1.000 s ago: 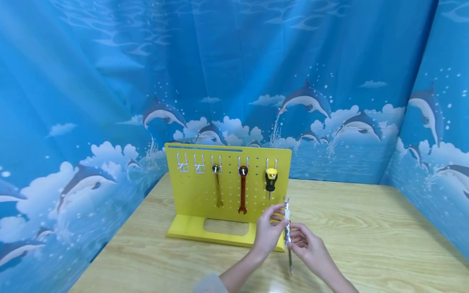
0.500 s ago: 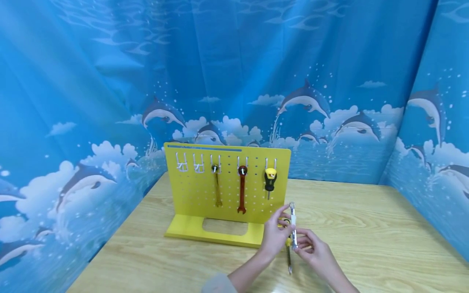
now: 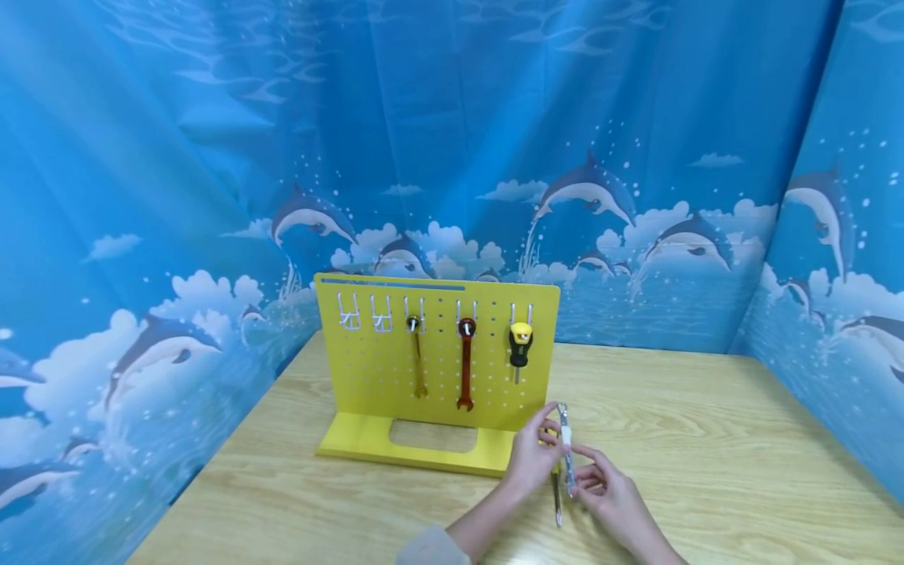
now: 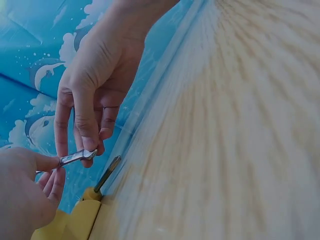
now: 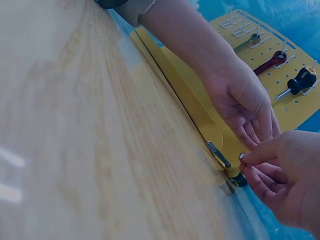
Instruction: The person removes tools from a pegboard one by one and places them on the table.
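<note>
A silver wrench (image 3: 567, 441) with a white patch on its shank is held between both hands, in front of the right end of a yellow pegboard stand (image 3: 438, 369). Near its upper end, my left hand (image 3: 531, 459) pinches it. The thumb and fingers of my right hand (image 3: 613, 496) pinch its lower end, which shows close up in the left wrist view as a silver tip (image 4: 89, 154). Just left of the wrench lies a screwdriver (image 3: 557, 502) with a yellow and dark handle, by the stand's base; the left hand partly hides it.
From hooks on the board hang a gold-coloured wrench (image 3: 420, 365), a red wrench (image 3: 466, 365) and a stubby black-and-yellow screwdriver (image 3: 519, 345). Two white hooks (image 3: 382, 322) at the left bear nothing. A wood-grain table (image 3: 706, 439) extends rightward, backed by a blue dolphin curtain (image 3: 452, 141).
Both hands have shifted right and down together with the wrench, whose lower end now leans slightly right. More of the screwdriver beside the base has come into view.
</note>
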Tool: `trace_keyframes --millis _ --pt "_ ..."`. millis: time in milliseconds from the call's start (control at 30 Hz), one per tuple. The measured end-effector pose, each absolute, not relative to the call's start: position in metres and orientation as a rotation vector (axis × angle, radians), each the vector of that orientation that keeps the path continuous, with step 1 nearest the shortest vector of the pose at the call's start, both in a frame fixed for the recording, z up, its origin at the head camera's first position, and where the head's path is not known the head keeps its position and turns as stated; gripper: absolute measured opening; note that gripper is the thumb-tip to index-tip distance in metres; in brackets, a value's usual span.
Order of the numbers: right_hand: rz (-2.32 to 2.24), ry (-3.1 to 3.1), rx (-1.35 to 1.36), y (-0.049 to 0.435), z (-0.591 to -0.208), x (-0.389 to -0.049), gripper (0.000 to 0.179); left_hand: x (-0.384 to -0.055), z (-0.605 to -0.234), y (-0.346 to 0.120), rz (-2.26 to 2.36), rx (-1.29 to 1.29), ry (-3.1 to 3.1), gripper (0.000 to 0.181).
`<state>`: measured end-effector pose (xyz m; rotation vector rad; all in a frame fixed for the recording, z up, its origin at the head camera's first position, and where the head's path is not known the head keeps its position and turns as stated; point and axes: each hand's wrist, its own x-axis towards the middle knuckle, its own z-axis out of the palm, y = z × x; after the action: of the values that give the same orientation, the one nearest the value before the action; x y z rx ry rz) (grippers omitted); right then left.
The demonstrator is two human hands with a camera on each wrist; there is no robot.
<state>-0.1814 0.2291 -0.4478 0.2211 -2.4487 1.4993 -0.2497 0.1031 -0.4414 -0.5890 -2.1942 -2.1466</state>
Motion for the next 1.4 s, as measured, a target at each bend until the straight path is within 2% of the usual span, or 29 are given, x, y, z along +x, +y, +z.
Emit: trace_keyframes --millis 567,1400 --pt "1.499 -2.5 0.192 0.232 -0.456 -0.181 0.058 -0.261 -0.455 0.103 -1.787 -0.797 -2.403 0.067" --pt "1.49 -2.515 0.168 0.234 -0.461 -0.182 0.052 -0.271 -0.46 0.1 -1.333 -0.856 -2.76 0.07"
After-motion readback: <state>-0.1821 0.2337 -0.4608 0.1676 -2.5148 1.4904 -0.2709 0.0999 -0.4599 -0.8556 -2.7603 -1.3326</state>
